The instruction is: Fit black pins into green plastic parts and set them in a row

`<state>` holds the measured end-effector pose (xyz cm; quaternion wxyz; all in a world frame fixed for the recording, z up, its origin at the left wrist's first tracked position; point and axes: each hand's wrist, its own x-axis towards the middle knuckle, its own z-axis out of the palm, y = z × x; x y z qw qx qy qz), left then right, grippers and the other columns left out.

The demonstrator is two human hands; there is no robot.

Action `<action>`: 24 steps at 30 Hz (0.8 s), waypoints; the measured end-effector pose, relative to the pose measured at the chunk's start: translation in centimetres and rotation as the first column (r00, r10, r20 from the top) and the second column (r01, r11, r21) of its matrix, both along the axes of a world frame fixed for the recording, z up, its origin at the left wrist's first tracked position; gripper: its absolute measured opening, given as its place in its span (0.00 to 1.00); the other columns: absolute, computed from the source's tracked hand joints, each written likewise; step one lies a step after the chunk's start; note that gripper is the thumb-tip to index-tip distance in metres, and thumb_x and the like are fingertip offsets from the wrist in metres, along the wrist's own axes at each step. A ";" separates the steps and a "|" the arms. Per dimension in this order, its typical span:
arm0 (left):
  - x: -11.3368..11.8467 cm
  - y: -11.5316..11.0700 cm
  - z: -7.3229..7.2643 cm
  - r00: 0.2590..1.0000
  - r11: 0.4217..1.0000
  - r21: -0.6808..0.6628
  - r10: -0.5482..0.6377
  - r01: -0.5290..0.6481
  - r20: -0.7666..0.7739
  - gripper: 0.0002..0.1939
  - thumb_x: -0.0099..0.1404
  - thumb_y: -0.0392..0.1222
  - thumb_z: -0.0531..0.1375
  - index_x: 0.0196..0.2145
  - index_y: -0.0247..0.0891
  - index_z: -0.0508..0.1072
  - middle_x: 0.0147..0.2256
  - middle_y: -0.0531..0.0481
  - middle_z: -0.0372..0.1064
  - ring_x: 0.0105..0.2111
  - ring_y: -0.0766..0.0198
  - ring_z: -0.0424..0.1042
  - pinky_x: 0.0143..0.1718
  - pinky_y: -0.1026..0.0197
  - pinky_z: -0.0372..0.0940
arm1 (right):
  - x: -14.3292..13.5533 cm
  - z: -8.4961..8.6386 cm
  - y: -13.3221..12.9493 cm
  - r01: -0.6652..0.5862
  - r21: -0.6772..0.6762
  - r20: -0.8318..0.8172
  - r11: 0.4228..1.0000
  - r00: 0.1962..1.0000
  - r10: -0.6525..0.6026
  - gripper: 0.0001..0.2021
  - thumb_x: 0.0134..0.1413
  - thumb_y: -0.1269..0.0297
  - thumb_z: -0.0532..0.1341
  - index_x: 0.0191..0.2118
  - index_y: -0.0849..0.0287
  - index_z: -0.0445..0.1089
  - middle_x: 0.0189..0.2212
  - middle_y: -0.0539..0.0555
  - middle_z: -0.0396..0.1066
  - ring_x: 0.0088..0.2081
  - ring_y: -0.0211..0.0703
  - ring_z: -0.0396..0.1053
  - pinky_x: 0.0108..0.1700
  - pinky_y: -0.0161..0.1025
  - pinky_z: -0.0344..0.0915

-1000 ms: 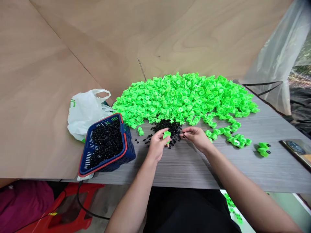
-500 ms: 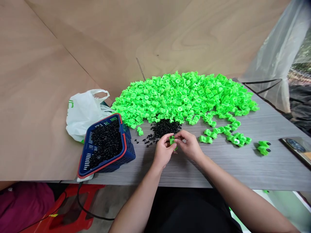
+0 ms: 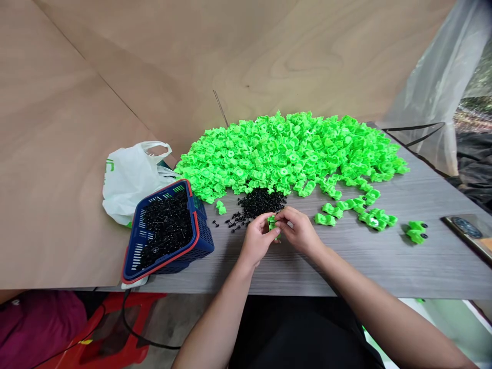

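Near the front middle of the table, my left hand (image 3: 258, 238) grips a small green plastic piece (image 3: 272, 223). My right hand (image 3: 296, 228) pinches at the same piece from the right; whether a black part is between its fingertips is too small to tell. Just beyond my hands lies a pile of black axle-like parts (image 3: 259, 202), with loose ones to its left. A large heap of green pieces (image 3: 292, 154) spreads behind it. Several green pieces (image 3: 325, 220) lie to the right, and one with black wheels (image 3: 416, 232) stands apart.
A blue basket (image 3: 206, 237) with a red rim, full of black parts, stands at the left beside a white plastic bag (image 3: 128, 179). A flat metallic object (image 3: 467, 230) lies at the right edge. A red stool (image 3: 115, 328) and a person's maroon clothing (image 3: 42, 325) are below left.
The green piece has turned slightly between my hands, which stay in nearly the same place. The view has shifted very slightly.
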<state>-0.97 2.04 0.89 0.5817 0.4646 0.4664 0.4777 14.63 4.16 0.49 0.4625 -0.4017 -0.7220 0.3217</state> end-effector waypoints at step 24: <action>-0.3 0.0 -0.4 0.998 0.999 0.012 0.038 -0.037 -0.043 0.22 0.64 0.52 0.61 0.50 0.36 0.75 0.45 0.41 0.73 0.33 0.62 0.72 0.28 0.61 0.73 | 0.1 -0.3 -0.2 0.017 0.082 0.012 0.996 1.000 -0.018 0.05 0.58 0.73 0.60 0.38 0.56 0.71 0.32 0.53 0.70 0.34 0.43 0.68 0.37 0.39 0.63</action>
